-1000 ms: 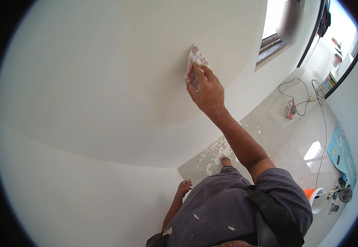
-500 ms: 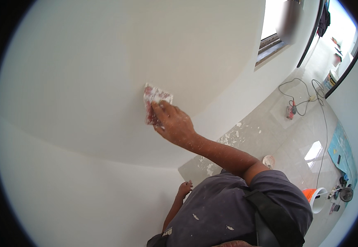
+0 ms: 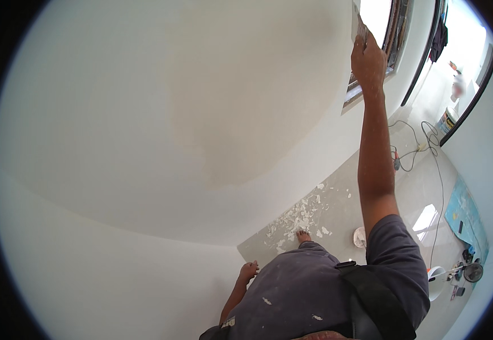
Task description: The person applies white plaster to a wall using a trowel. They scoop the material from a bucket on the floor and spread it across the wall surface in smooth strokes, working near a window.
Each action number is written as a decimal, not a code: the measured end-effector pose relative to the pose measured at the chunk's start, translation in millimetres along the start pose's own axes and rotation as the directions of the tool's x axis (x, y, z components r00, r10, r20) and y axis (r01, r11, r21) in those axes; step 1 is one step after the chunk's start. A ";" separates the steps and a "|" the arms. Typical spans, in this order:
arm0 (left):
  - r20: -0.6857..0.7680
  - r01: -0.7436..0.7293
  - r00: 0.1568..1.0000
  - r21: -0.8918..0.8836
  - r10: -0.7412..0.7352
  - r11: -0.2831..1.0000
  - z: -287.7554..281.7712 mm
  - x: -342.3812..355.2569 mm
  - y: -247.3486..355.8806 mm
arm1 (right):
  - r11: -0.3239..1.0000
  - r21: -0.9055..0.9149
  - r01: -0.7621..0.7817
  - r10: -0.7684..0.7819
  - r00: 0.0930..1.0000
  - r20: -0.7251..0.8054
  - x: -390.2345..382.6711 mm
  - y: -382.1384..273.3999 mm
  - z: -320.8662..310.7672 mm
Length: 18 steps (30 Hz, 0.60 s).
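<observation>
My right hand (image 3: 369, 61) is raised at the upper right, arm stretched out, beside the window. It is closed on a thin putty scraper (image 3: 361, 24), seen nearly edge-on. The white wall (image 3: 116, 141) fills the left and middle, with a beige damp-looking patch (image 3: 229, 107) spread over it. At my left side, low by the wall's corner, my left hand (image 3: 250, 270) hangs with loosely bent fingers and nothing visible in it.
White flakes (image 3: 303, 212) litter the tiled floor near my bare foot (image 3: 303, 236). A round pale dish (image 3: 360, 237) sits beside me. To the right are a white bucket (image 3: 436, 283), a blue sheet (image 3: 466, 212), a grey cable (image 3: 440, 192) and a bucket by the doorway (image 3: 448, 120).
My right hand has swung from mid-wall up and right to the window's edge, carrying the scraper. The patch it covered now shows. My left hand has barely moved.
</observation>
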State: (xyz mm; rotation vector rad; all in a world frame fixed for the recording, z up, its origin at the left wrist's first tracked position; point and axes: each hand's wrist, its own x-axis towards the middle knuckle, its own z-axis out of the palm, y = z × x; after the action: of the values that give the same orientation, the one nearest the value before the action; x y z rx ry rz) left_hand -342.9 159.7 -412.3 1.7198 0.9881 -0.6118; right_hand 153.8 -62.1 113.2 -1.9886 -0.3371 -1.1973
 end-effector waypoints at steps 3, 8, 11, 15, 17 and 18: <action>0.000 0.035 0.999 -0.006 -0.035 0.999 -1.0 -3.6 0.2 | 0.996 -0.088 0.031 -0.029 0.999 0.032 30.4 12.2 16.5; 0.009 0.052 0.999 -0.023 -0.051 0.998 -3.3 -5.4 -6.4 | 0.997 -0.012 0.072 -0.070 0.989 0.131 13.3 -4.5 35.5; 0.001 0.039 0.999 -0.041 -0.039 0.998 -4.4 -6.6 -12.6 | 0.992 0.054 0.118 -0.124 0.981 0.149 -17.0 -27.9 39.4; 0.004 0.060 0.998 -0.048 -0.060 0.997 -6.3 -10.6 -19.0 | 0.975 0.155 0.157 -0.181 0.971 0.154 -68.3 -66.7 36.7; 0.008 0.062 0.998 -0.052 -0.062 0.997 -7.5 -12.8 -21.2 | 0.971 0.162 0.178 -0.204 0.965 0.165 -92.3 -86.8 34.9; 0.006 0.060 0.998 -0.053 -0.059 0.997 -8.6 -13.7 -22.0 | 0.966 0.183 0.184 -0.217 0.959 0.182 -102.0 -97.0 34.4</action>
State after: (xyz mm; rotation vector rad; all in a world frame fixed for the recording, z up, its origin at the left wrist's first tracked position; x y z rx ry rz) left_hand -369.3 166.5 -410.0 1.6463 1.0468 -0.6219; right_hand 66.7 43.6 65.5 -1.9685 -0.7337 -1.0535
